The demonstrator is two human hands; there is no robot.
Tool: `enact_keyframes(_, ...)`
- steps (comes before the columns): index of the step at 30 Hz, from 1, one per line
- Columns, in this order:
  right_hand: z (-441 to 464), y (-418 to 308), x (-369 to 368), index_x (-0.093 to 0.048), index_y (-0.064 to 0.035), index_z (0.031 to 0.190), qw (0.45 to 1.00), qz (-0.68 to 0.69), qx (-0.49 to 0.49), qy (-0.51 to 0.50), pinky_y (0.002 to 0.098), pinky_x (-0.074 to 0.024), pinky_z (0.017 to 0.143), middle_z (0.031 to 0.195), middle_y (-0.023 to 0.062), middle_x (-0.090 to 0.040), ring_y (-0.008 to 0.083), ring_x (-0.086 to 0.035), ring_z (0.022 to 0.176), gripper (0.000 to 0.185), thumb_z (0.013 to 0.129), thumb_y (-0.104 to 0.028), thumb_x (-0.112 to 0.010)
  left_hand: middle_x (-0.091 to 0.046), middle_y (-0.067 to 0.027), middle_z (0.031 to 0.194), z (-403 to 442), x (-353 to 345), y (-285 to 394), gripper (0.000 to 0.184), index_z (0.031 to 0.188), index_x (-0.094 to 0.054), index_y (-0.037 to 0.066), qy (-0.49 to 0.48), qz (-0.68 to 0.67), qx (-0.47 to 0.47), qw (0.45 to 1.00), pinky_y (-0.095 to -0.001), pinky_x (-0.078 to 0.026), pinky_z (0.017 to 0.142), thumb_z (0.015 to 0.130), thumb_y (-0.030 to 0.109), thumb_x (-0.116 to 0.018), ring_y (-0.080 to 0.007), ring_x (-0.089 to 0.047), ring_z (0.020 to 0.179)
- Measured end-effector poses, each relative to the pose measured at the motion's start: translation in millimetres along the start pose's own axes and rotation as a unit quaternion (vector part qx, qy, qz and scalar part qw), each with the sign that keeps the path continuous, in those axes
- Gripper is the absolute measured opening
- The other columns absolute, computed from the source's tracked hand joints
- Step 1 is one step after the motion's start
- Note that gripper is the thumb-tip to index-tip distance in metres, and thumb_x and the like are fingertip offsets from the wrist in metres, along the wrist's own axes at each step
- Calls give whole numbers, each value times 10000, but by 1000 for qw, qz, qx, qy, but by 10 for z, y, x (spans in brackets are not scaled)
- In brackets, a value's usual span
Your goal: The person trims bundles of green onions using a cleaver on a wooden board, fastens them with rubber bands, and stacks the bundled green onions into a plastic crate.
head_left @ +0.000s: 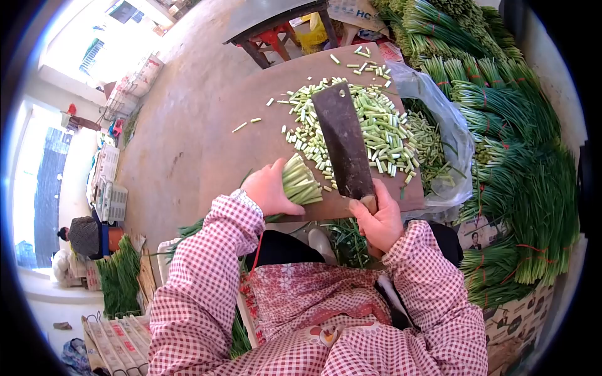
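My left hand [268, 188] is wrapped round a bundle of garlic scapes [300, 182] at the near edge of the brown board [232, 163]. The cut ends of the bundle point right, and green leaves trail out past my left wrist. My right hand [380, 216] grips the short wooden handle of a dark cleaver [342, 135]. Its broad blade is raised over the board, with a hole near the far corner. Behind and beside the blade lies a heap of short chopped pieces [385, 135], partly hidden by it. Blade and bundle are apart.
A clear plastic bag [454, 144] holding chopped pieces hangs at the board's right edge. Tied green bundles [520, 169] are piled along the right. A dark table [276, 22] stands beyond the board. At far left, a person [88, 235] is near more greens [119, 276].
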State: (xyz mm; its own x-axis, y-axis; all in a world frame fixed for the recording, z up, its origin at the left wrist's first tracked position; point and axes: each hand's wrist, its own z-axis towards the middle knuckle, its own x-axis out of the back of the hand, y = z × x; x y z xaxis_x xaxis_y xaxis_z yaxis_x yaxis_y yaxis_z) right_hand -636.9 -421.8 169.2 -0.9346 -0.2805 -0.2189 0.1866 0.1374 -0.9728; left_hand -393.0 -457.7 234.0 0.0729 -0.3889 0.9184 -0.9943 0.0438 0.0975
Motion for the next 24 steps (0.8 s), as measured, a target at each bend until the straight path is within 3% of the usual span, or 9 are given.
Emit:
enact_keyframes(5,-39,-19,1,-466,-26,1252,996,87,11,-3,183,-370,473,687,-44,-528,11,-462,562,393,902,-128,-611,-641,-200,970,-107,-58,161,819,1193,-480,31,46,-5,45,998,-422,-500,819,556,431,-803,-356,-633,918)
enact_keyframes(8,7,-36,30,-451,-17,1235,999,-40,18,23,209,-467,502,798,27,-580,70,-582,595,358,901,-80,-563,-642,-197,972,-98,-78,161,711,1125,-505,38,56,1,59,997,-420,-500,815,582,403,-784,-348,-634,917)
enact_keyframes(11,-35,-208,6,-462,-11,1174,995,-95,-42,2,211,-461,491,839,48,-587,75,-577,579,292,894,-51,-535,-648,-190,962,-97,-109,134,642,1069,-521,33,63,-4,56,996,-415,-503,812,595,387,-772,-342,-639,908)
enact_keyframes(13,-120,-432,-113,-440,2,1146,992,-123,-27,4,219,-465,486,833,62,-588,78,-575,570,265,894,-38,-513,-653,-187,949,-101,-98,127,600,1037,-529,29,69,-8,52,996,-412,-507,807,606,375,-764,-339,-643,899)
enact_keyframes(15,-210,-594,-215,-415,6,1167,977,-207,53,0,291,-485,521,788,106,-586,176,-594,567,301,880,-17,-501,-660,-184,909,-111,-77,137,545,1009,-538,14,47,-4,54,997,-405,-515,792,631,348,-745,-333,-650,878)
enact_keyframes(16,-184,-519,-181,-380,1,1203,940,-303,154,-31,403,-478,578,754,186,-578,338,-600,612,369,854,0,-498,-662,-183,885,-129,-75,135,505,994,-536,7,54,-4,45,998,-397,-520,783,650,323,-729,-331,-654,868)
enact_keyframes(17,-206,-578,-186,-380,1,1203,938,-309,156,-30,403,-478,578,754,186,-578,338,-600,612,369,854,0,-498,-662,-183,885,-133,-76,136,505,994,-536,7,59,-9,41,997,-397,-520,783,650,323,-729,-331,-654,868)
enact_keyframes(19,-258,-795,-245,-365,-10,1212,908,-403,55,-103,466,-443,618,745,240,-562,438,-570,692,414,826,3,-515,-662,-183,898,-132,-81,136,499,1002,-537,5,52,-11,47,997,-396,-520,790,659,315,-724,-330,-654,874)
enact_keyframes(24,-321,-838,-282,-379,-6,1120,874,-470,78,-93,492,-422,599,713,244,-547,443,-562,688,323,823,-7,-506,-662,-182,912,-113,-105,111,486,1010,-541,3,59,-25,39,997,-394,-520,798,668,301,-714,-327,-653,885)
